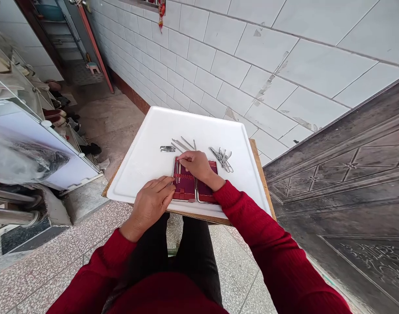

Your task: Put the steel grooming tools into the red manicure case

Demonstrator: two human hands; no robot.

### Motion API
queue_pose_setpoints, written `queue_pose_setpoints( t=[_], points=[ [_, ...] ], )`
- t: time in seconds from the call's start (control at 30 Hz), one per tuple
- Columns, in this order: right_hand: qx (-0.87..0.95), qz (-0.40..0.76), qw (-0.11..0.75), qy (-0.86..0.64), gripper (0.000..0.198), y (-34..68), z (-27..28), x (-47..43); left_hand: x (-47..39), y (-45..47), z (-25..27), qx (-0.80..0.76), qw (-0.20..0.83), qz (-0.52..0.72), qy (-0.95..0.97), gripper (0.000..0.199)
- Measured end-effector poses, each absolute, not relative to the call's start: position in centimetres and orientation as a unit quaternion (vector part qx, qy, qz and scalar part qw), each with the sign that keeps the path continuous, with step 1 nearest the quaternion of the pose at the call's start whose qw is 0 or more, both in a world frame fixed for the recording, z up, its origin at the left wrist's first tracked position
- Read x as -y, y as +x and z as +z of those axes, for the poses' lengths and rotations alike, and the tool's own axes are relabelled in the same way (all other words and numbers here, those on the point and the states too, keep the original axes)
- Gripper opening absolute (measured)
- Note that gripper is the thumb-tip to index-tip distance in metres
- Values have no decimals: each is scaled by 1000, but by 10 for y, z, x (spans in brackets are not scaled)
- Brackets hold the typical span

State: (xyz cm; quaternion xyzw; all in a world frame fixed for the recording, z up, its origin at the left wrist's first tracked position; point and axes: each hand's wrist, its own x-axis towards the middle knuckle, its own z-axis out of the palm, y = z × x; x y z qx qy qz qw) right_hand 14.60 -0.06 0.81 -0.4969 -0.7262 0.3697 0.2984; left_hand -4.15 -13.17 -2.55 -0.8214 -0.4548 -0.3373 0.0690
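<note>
A dark red manicure case (184,187) lies unfolded on a white tray (137,170), its two panels side by side. My right hand (197,165) reaches over the case, thumb and fingertips pinched at the top of a slim metal manicure tool (179,169) in the left panel's loops. What shape the tool's tip has is too small to tell. Along the case's left edge rests my left hand (151,201), fingers stretched out and touching it. Behind the case lie nail clippers (167,148) and several slim metal tools (183,144). Scissors and other metal tools (222,158) are heaped to the right.
The tray sits on a wooden board (263,179) in front of my legs. A white tiled wall (199,56) stands behind it. To the right is a dark carved panel (343,174); to the left, a rack with shoes (55,115) and a plastic-wrapped item (29,152).
</note>
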Motion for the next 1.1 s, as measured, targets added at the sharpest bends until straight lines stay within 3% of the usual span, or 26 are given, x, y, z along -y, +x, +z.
queue_pose_setpoints(
  t=[0.3, 0.63, 0.73, 0.9, 1.1],
  points=[
    [773, 303, 269, -488, 18, 144, 10, 5, 132, -42, -25, 456, 64, -335, -822, 25],
    [755, 322, 286, -494, 13, 148, 17, -3, 132, -41, -24, 447, 80, -345, -821, 20],
    [758, 271, 276, -526, 15, 150, 27, -13, 133, -41, -24, 444, 84, -349, -821, 19],
    [799, 135, 148, -567, 18, 142, 47, -31, 133, -40, -24, 442, 86, -354, -820, 18],
    [815, 49, 14, -577, 22, 111, 52, -42, 133, -40, -26, 442, 83, -360, -817, 17]
  ],
)
